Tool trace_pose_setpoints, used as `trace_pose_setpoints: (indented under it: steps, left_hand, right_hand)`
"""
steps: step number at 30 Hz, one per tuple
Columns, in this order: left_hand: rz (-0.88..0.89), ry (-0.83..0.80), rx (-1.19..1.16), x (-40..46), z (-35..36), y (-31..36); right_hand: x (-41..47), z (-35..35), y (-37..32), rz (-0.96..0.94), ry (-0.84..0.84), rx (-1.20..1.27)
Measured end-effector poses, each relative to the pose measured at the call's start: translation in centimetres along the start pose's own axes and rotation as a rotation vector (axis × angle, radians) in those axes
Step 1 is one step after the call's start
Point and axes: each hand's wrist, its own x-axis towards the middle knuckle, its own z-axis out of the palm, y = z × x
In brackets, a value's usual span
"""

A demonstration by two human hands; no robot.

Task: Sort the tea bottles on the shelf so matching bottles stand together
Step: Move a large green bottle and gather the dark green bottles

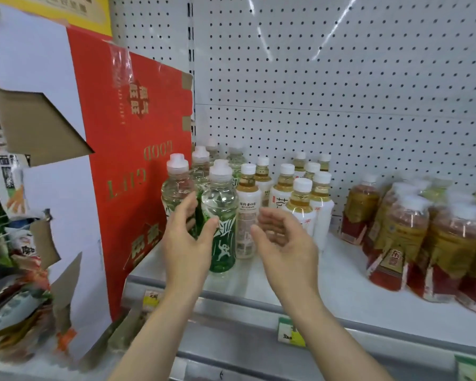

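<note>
White pegboard wall (341,78) rises behind both hands, backing a white shelf (300,284) with a grey metal front rail. Left of the left hand, a large red and white cardboard box (127,149) stands on end, printed upside down, its edge close beside the green bottles. Far right of the right hand, well apart from it, a blurred cluster of red-and-gold labelled tea bottles (412,235) stands on the shelf. Just behind the right hand: a group of white-labelled tea bottles (289,188), amber liquid, white caps, several rows deep. Behind the left hand: green-labelled bottles (176,188), clear upper bodies, ribbed white caps. One front green bottle (222,215) stands upright near the shelf edge, touching a white-labelled bottle (247,213) on its right. Left hand (187,243) reaches to this front green bottle, thumb against its label, fingers loosely spread at its left side; not closed around it. Right hand (283,240) hovers just right of the white-labelled bottle, fingers relaxed and parted, palm turned inward, holding nothing. Yellow and green price tags (290,332) sit on the rail below the wrists.
</note>
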Motion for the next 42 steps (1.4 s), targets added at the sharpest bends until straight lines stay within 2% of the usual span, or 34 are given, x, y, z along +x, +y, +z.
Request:
trace_pose_setpoints:
  steps: [2, 3, 6, 8, 13, 17, 21, 24, 32, 36, 42]
  left_hand:
    - [0.13, 0.023, -0.016, -1.5, 0.9, 1.4]
    - [0.17, -0.014, -0.034, -2.2, 1.7, 2.0]
    - [0.174, -0.166, -0.062, -3.4, 5.3, 3.1]
    - [0.115, -0.214, -0.11, -3.6, 7.5, 3.5]
    - [0.033, -0.217, -0.18, -2.9, 10.7, 3.6]
    - [-0.023, -0.224, -0.111, -1.3, 12.6, 2.6]
    - [-0.087, -0.285, -0.029, 0.0, 14.5, 2.9]
    - [-0.155, -0.279, 0.012, 0.8, 15.8, 3.3]
    - [-0.162, -0.242, 0.075, 1.1, 16.8, 3.1]
    - [-0.138, -0.229, -0.003, 1.0, 16.7, 2.5]
    - [-0.116, -0.203, 0.045, 0.6, 17.0, 1.3]
  right_hand:
    - [0.0, -2.9, -0.5, -0.096, 0.258, -0.115]
    - [0.4, -3.9, -0.1, -0.061, 0.297, -0.186]
    - [2.0, -5.2, 2.1, 0.148, 0.147, -0.385]
    - [2.4, -4.9, 2.9, 0.166, 0.055, -0.462]
    - [3.3, -6.1, 3.8, 0.17, 0.003, -0.414]
    - [2.9, -9.3, 4.1, 0.217, 0.103, -0.316]
    - [4.3, -12.2, 4.1, 0.256, 0.198, -0.364]
    - [6.2, -12.5, 5.1, 0.281, 0.161, -0.444]
    - [11.5, -10.5, 8.3, 0.315, 0.14, -0.487]
    - [14.2, -10.3, 9.8, 0.353, 0.1, -0.347]
    - [15.0, -10.5, 10.8, 0.327, 0.033, -0.124]
